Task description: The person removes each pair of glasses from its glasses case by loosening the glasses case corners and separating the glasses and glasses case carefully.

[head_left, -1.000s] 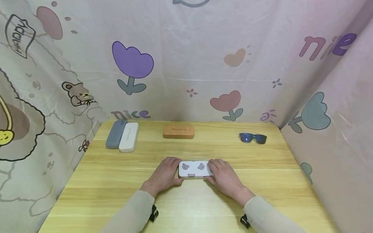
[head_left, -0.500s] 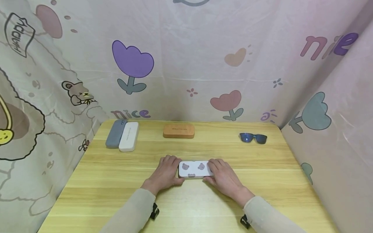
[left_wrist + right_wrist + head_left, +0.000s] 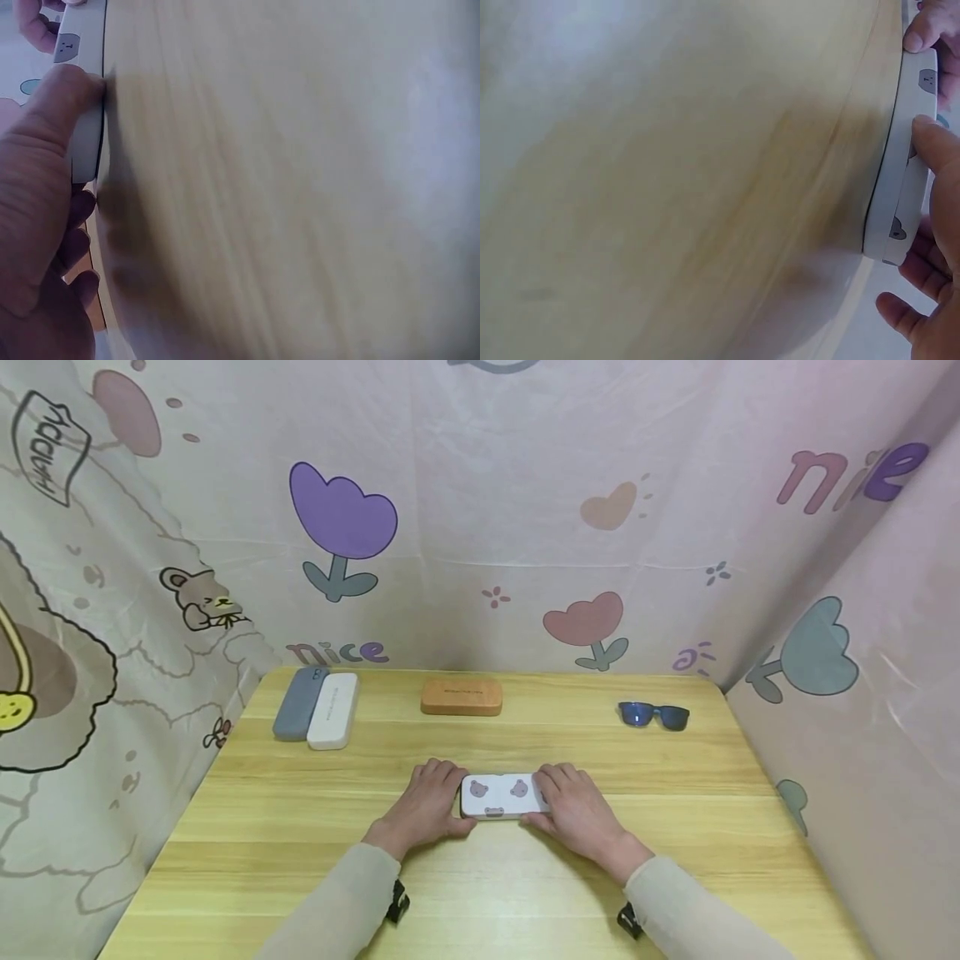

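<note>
Keeping almost exactly the pose of half a second ago, the person's two hands sit at the ends of a small white case (image 3: 501, 795); neither it nor the things behind have shifted noticeably on the table (image 3: 510, 893). Nearest me are the pale left sleeve (image 3: 341, 906) and right sleeve (image 3: 697, 906), each with a black strap showing at the wrist.

Beyond them, the case with its bear heads lies flat and crosswise between the fingers, its long side toward the person. The left hand (image 3: 426, 806) grips its left end, the thumb (image 3: 56, 97) pressed to the near side and the other fingers bent around the end. The right hand (image 3: 577, 810) covers the right end, thumb (image 3: 936, 142) against the near side, fingers over the top toward the far edge. Both hands are clamped on it, thumbs well apart; how firmly, I cannot tell.

Farther back, a grey case (image 3: 300, 704) and a plain white box (image 3: 333, 712) lie side by side at the left, a brown case (image 3: 461, 697) near the middle, and dark blue sunglasses (image 3: 653, 716) at the right. A printed curtain (image 3: 487, 468) hangs behind.
</note>
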The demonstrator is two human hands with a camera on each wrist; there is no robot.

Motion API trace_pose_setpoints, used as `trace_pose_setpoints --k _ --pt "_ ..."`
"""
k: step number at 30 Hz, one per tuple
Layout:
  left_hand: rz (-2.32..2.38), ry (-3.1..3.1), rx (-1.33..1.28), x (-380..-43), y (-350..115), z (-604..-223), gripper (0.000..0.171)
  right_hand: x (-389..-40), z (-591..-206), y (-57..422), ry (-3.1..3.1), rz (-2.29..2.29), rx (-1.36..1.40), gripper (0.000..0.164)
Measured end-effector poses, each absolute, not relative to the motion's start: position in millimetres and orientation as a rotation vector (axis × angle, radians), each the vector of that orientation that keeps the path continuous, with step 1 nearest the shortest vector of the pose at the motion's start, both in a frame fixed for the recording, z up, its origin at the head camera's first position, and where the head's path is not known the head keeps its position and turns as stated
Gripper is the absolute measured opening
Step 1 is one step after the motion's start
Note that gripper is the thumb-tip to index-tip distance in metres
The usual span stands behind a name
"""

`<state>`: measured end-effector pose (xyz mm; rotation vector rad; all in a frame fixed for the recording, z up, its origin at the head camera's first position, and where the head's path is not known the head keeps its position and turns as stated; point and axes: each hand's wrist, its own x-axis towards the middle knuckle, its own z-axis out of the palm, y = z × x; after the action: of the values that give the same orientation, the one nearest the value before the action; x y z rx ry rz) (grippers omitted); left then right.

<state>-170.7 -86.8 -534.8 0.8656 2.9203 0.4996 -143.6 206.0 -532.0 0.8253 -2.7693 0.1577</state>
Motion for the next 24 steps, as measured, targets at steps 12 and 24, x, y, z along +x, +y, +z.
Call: trace_pose_setpoints --k 12,24 --pt "0.515 2.907 0.853 -171 -87 -535 0.078 -149 -531 204 -2.755 0.138 0.837 0.069" --pt "0.471 2.925 0.865 -173 -85 -535 0.077 -154 -528 207 -2.697 0.015 0.89 0.071"
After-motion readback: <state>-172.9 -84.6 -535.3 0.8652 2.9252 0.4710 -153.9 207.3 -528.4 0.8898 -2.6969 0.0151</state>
